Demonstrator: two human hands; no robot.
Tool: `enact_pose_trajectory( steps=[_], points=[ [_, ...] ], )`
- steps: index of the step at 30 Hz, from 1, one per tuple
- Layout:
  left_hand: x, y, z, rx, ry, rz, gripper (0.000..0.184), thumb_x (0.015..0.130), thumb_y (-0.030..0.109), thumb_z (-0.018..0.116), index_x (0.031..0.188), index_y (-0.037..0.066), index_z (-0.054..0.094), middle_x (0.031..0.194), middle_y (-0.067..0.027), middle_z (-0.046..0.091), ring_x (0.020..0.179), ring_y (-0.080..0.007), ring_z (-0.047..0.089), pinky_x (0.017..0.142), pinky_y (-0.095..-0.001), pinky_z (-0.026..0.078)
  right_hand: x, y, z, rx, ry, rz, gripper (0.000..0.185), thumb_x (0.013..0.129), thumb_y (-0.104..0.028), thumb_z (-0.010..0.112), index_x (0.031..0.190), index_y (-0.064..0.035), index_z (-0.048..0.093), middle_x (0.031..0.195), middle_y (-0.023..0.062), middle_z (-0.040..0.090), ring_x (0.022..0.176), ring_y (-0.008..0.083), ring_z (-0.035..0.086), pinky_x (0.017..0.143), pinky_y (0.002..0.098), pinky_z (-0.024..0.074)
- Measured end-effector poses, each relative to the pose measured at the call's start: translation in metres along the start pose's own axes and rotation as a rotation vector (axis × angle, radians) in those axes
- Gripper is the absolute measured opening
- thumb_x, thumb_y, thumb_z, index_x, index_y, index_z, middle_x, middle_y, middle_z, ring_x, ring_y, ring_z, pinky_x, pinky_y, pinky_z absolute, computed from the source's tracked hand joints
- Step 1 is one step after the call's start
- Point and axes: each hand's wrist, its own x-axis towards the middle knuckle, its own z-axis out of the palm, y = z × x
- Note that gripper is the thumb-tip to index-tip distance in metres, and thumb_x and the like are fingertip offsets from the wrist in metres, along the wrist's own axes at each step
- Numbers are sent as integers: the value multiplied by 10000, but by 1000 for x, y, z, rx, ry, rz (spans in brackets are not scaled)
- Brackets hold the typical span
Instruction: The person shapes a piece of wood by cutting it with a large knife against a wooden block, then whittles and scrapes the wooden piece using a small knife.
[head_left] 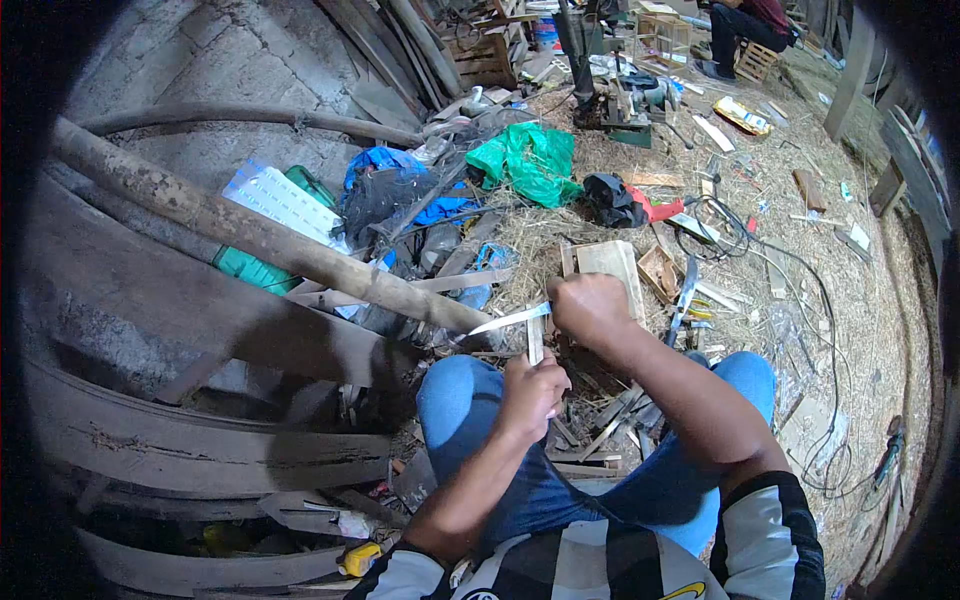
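Between my knees, my left hand (532, 398) is closed round a narrow strip of wood (536, 338) that points upward, away from me. My right hand (592, 308) is wrapped round the handle of a knife, and its fist hides the handle. The knife's bright blade (510, 320) points left and lies across the upper end of the strip. A pale wooden box (610, 270) stands just beyond my right hand, partly covered by it.
A long round pole (240, 222) slants in from the left. Wood scraps lie between my legs. A machete (686, 292), cables (830, 310) and a green bag (527, 163) are on the straw-covered ground. Another person (745, 35) sits at the back right.
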Motion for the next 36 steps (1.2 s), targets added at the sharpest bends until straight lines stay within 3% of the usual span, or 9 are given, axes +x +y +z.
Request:
enact_pose_trajectory(
  steps=[4,5,6,7,9,11,15,31,36],
  points=[
    [-5,-5,-4,-14,-32,24,342,698,-98,558,658,155,330,548,50,334,373,-68,300,321,-253,250,6,9,2,-82,-81,57,125,792,-153,573,862,-100,662,820,146,703,741,329,703,635,471,551],
    [-18,-4,-2,80,14,159,340,706,-92,556,657,155,327,554,51,339,379,-64,300,324,-252,250,13,50,23,-100,29,250,119,791,-138,573,858,-73,647,808,169,693,771,350,696,644,474,545],
    [-26,-2,-5,186,58,292,338,714,-86,554,655,154,323,560,52,344,385,-61,301,327,-250,250,17,100,28,-60,244,237,116,785,-113,573,831,-43,653,783,204,675,786,369,684,648,485,532],
    [-31,-1,-12,193,67,291,338,714,-86,554,655,154,323,560,52,344,385,-61,301,327,-250,250,23,120,5,-96,148,422,113,772,-105,579,779,-21,653,749,220,661,740,384,675,627,504,516],
    [-37,5,-24,-50,11,191,362,748,-96,542,646,155,302,556,40,339,390,-55,291,325,-239,253,32,102,-24,-88,263,353,128,782,-133,570,763,-45,662,714,201,664,636,397,656,579,515,509],
    [-30,8,-31,-107,-43,128,370,752,-99,535,647,160,291,549,39,337,382,-56,283,319,-245,254,22,58,-20,-100,285,229,117,769,-119,568,731,-91,675,724,174,675,660,343,683,583,481,531],
    [-21,8,-27,-248,-140,-2,333,762,-87,532,663,162,334,535,27,352,354,-68,269,310,-245,251,-16,-12,-13,71,145,-52,96,750,-155,594,791,-110,669,696,131,677,640,330,685,573,471,539],
    [-6,15,-14,-178,-210,-87,312,743,-84,514,673,165,338,552,38,351,355,-56,268,307,-232,238,1,1,1,-16,82,-42,142,800,-181,558,789,-105,677,707,147,693,644,326,703,565,470,552],
    [-1,15,-19,-341,-254,-166,313,732,-93,504,661,156,327,553,32,348,362,-60,257,307,-236,222,8,11,12,-62,63,-41,169,817,-179,549,785,-91,689,724,164,695,664,336,703,577,477,551]
  ],
)
